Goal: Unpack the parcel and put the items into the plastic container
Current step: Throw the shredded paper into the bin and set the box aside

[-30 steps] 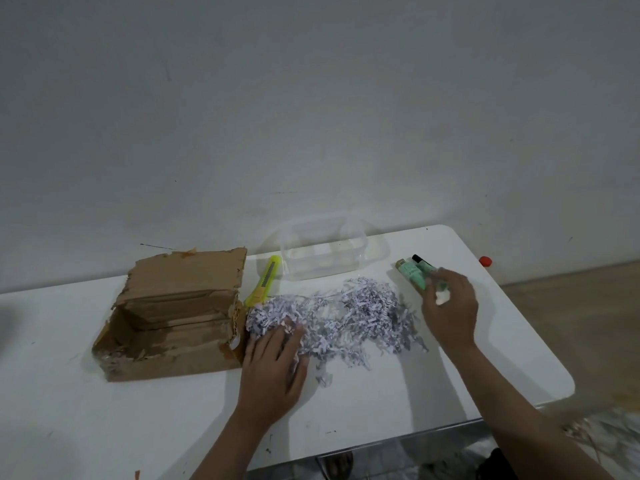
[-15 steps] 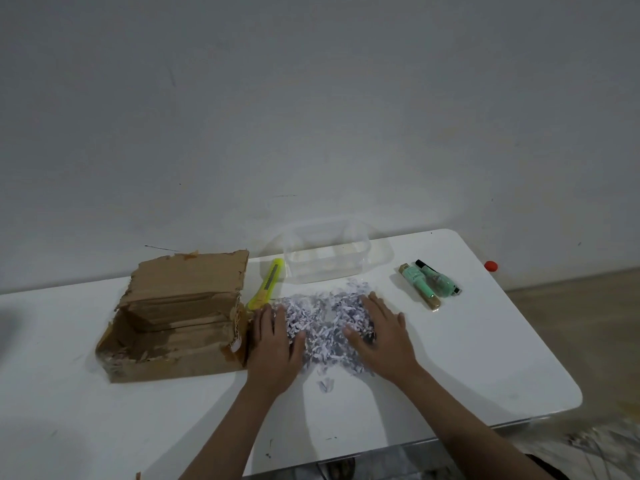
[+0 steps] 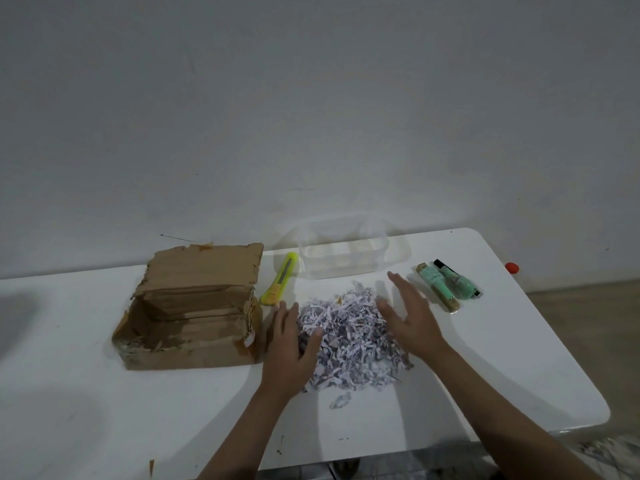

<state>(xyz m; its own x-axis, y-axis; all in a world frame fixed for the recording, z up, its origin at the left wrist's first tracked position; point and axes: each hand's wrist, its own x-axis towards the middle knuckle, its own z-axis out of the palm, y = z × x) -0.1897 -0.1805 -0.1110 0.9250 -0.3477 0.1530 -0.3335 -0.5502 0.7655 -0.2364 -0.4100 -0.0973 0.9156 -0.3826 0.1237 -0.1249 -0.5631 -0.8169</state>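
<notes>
Both hands are spread flat with fingers extended, gripping nothing. The left hand (image 3: 289,351) rests on the left edge of the shredded paper pile (image 3: 349,337) at the frame's centre; the right hand (image 3: 410,317) lies over the pile's right side, its fingers reaching toward the top. The clear plastic container (image 3: 341,256) stands just above the pile, apparently empty. The torn cardboard parcel (image 3: 194,306) lies open at left, a yellow utility knife (image 3: 280,282) beside it. Two mint-green tubes (image 3: 450,284) lie side by side at right on the white table (image 3: 519,358).
</notes>
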